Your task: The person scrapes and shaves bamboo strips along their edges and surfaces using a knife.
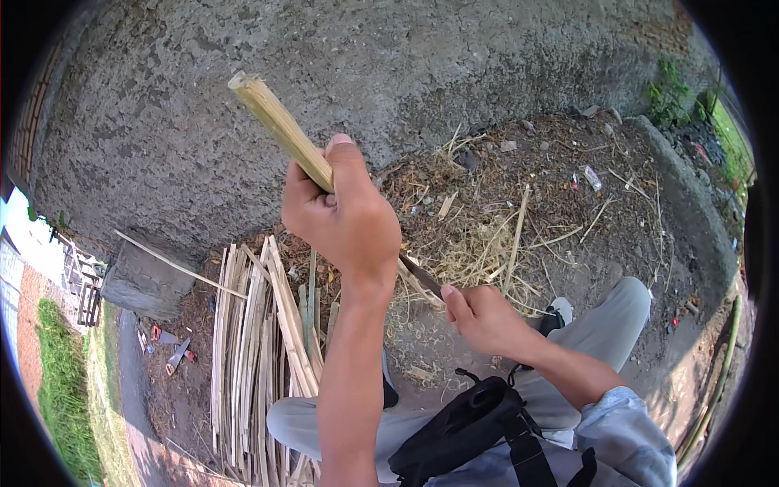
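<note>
At the lower centre of the frame a black bag [479, 422] lay on the person's lap. Just above it, the right hand [485, 318] had its fingers wrapped tight on a knife [422, 276] (only part of the blade showed). Higher, at centre, the left hand [349, 215] gripped a bamboo strip [280, 126] with fingers pressed together, its end tilted toward the upper left. Split bamboo slats [251, 349] lay on the ground at lower left, dry shavings [487, 243] beyond, before a concrete wall [365, 57].

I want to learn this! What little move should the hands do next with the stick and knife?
Probably push the knife further along the bamboo strip: the left hand grips it raised, and the right hand holds the blade against its lower part.
</note>
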{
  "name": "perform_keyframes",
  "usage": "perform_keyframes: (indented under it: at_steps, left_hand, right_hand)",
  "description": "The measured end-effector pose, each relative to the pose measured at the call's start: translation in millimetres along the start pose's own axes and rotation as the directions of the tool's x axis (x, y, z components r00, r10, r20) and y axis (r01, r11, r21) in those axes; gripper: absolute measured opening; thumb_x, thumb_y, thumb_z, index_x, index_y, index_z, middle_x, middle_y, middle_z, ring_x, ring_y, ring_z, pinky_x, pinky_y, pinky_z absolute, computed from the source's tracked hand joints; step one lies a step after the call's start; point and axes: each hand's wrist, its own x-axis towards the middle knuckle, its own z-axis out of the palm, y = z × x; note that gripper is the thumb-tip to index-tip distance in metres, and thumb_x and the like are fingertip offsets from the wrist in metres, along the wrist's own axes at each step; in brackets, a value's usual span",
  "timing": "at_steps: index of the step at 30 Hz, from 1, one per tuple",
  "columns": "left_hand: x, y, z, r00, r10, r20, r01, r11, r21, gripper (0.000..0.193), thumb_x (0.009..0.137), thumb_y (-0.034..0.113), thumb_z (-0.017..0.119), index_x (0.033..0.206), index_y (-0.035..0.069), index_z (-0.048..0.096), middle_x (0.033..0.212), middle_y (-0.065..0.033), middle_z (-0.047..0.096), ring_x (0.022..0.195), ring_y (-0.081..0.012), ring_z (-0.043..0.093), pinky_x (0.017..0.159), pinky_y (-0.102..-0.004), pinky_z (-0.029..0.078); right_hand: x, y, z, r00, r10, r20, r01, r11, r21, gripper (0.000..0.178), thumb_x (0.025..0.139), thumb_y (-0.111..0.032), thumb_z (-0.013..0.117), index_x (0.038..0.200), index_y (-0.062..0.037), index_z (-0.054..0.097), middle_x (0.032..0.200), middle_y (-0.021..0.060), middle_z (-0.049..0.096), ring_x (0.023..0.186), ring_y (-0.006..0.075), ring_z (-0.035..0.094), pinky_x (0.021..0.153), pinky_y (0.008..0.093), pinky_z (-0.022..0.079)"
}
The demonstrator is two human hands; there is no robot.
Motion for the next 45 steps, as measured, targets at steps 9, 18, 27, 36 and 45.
perform_keyframes:
  at_steps: [9,18,27,36,45]
  left_hand:
    - [-8.4,7.5,17.9,1.0,-0.001,-0.022,0.001,1.0,-0.003,0.025,0.087,0.011,0.056,0.065,0.001,0.048,0.052,0.0033,0.041,0.047,-0.0043,0.034,0.045,-0.0263,0.024]
    - [-7.0,9.4,21.7,0.997,0.08,-0.008,-0.08,0.996,-0.033,0.025,0.086,0.01,0.054,0.063,0.002,0.047,0.052,0.003,0.042,0.046,-0.0038,0.035,0.044,-0.0257,0.024]
    - [0.8,3.0,12.2,0.998,0.04,-0.039,-0.037,0.997,0.072,0.027,0.086,0.011,0.053,0.062,0.003,0.045,0.052,0.0024,0.042,0.047,-0.0056,0.037,0.046,-0.0274,0.026]
    - [-6.8,3.4,20.1,1.0,-0.008,-0.002,0.009,0.999,0.034,0.026,0.087,0.012,0.053,0.063,0.003,0.046,0.052,0.0026,0.04,0.046,-0.0061,0.036,0.046,-0.0276,0.025]
    - [-7.6,10.3,31.2,1.0,0.008,-0.019,-0.008,1.0,0.023,0.026,0.086,0.014,0.054,0.064,0.002,0.046,0.053,0.0021,0.042,0.047,-0.0066,0.036,0.046,-0.0272,0.025]
  right_hand:
    - [-0.1,22.2,12.0,0.931,-0.267,-0.25,0.235,0.961,-0.148,0.049,0.099,-0.032,0.045,0.069,0.0046,0.057,0.048,0.0188,0.048,0.043,0.0317,0.048,0.049,0.0442,0.039]
    - [-15.1,1.6,8.8,0.914,-0.175,-0.365,0.311,0.881,0.357,0.051,0.1,-0.034,0.044,0.071,0.0049,0.06,0.047,0.0117,0.044,0.044,0.0222,0.044,0.048,0.0401,0.038]
    - [-8.5,-30.9,-21.2,0.985,-0.058,-0.164,0.082,0.986,0.145,0.054,0.099,-0.037,0.045,0.071,0.0057,0.061,0.052,0.0188,0.053,0.047,0.0296,0.054,0.054,0.0428,0.045]
    - [1.1,1.9,-13.0,0.995,-0.076,-0.058,0.067,0.988,-0.14,0.048,0.1,-0.03,0.045,0.071,0.006,0.058,0.05,0.0212,0.048,0.043,0.0321,0.044,0.051,0.045,0.04]
    - [-7.8,22.0,7.8,0.962,-0.114,-0.25,0.112,0.993,-0.023,0.051,0.1,-0.03,0.041,0.07,0.0067,0.06,0.056,0.027,0.055,0.056,0.0429,0.06,0.057,0.0513,0.045]
